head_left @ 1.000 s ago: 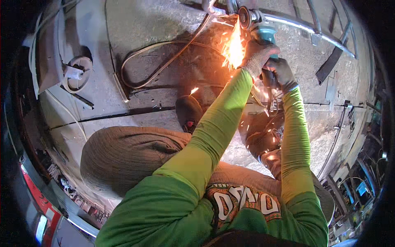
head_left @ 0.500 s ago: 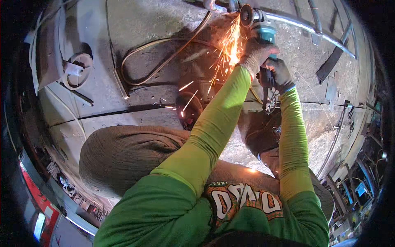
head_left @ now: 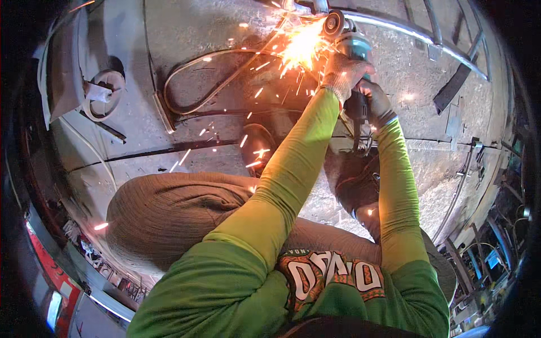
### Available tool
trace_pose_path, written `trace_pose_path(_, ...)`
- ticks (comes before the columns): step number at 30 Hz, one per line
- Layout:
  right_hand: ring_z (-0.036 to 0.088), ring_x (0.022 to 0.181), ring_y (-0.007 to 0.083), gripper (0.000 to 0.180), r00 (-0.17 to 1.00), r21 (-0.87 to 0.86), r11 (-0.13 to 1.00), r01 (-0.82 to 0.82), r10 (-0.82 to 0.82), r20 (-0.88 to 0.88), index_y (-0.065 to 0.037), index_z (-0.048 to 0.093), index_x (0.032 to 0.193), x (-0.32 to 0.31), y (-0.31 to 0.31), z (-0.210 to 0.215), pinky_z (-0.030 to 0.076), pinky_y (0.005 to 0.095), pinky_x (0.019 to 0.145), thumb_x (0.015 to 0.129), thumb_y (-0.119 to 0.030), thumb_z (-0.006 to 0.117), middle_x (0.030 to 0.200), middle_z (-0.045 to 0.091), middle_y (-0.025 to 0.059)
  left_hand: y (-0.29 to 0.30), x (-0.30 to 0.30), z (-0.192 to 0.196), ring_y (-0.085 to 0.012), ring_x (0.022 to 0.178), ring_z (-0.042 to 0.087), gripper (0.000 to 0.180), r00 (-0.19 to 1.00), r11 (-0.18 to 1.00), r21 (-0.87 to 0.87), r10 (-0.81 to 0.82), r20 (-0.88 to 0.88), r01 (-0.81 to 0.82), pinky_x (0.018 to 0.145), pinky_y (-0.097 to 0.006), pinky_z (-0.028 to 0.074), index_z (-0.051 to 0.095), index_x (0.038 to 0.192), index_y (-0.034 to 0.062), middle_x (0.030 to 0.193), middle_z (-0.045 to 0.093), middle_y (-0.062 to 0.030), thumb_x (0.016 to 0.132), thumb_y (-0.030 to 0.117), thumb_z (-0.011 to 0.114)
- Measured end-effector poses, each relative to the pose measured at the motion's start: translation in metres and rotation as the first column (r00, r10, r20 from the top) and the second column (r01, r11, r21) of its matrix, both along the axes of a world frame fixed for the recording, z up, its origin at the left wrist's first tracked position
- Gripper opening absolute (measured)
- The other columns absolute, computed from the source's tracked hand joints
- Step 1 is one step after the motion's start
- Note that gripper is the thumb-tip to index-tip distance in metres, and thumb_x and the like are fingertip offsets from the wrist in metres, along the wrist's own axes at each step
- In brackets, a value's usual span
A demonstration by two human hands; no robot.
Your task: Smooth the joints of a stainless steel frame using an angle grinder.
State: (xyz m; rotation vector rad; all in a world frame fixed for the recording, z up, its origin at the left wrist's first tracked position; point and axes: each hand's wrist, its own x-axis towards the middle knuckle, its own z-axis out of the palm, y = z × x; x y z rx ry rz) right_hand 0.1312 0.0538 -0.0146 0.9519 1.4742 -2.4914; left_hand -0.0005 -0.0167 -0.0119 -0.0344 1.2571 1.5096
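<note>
Spotting a round wheel-like piece on the floor, well left of the left hand. Seeing a looped cable next, also left of that hand but closer. Noting bright sparks just left of it, bursting out beside a round disc. Grasping the angle grinder with the gloved left hand, wrapping fingers round the teal body, holding the disc just beyond that hand. Clasping the dark rear part with the right hand, just right of and below the left one. Seeing a metal tube frame beyond both hands, extending rightward; not telling disc contact. Noting a dark flat strip, right of the right hand.
</note>
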Motion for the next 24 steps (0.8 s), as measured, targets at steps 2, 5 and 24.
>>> trace_pose_path(2,0.062,0.078,0.0117,0.015,0.999,-0.099,0.995,0.033,-0.033,0.001,-0.007,0.063,0.093,0.003,0.003,-0.002,0.052,0.0280,0.072,0.090,-0.019,0.054,0.084,0.064,0.0014,-0.005,0.003,0.016,-0.0164,0.045,0.061,0.018,0.998,0.997,0.072,-0.034,0.061,0.030,0.041,-0.028,0.047,0.071,0.091,0.0031,0.064,0.065,-0.0076,0.080,0.017,0.071)
trace_pose_path(5,0.056,0.064,0.0104,0.017,0.986,0.080,0.991,0.103,-0.112,0.121,-0.005,0.064,0.080,-0.005,-0.007,0.032,0.047,0.0280,0.062,0.082,-0.021,0.059,0.076,0.061,-0.0006,-0.009,0.002,0.053,-0.0147,0.053,0.064,0.015,0.995,0.998,0.003,-0.069,-0.069,0.069,0.041,-0.026,0.046,0.072,0.089,0.0047,0.070,0.067,-0.0056,0.081,0.018,0.070)
trace_pose_path(24,0.067,0.070,0.0268,0.019,0.983,0.802,0.594,-0.060,0.177,-0.057,-0.001,0.068,0.083,-0.025,0.008,0.050,0.051,0.0328,0.066,0.082,-0.020,0.064,0.078,0.070,0.0135,-0.008,-0.026,0.076,-0.0200,0.062,0.067,0.034,0.983,0.998,0.061,0.022,-0.183,-0.011,0.049,-0.035,0.056,0.068,0.088,0.0009,0.079,0.069,-0.0103,0.062,0.017,0.084)
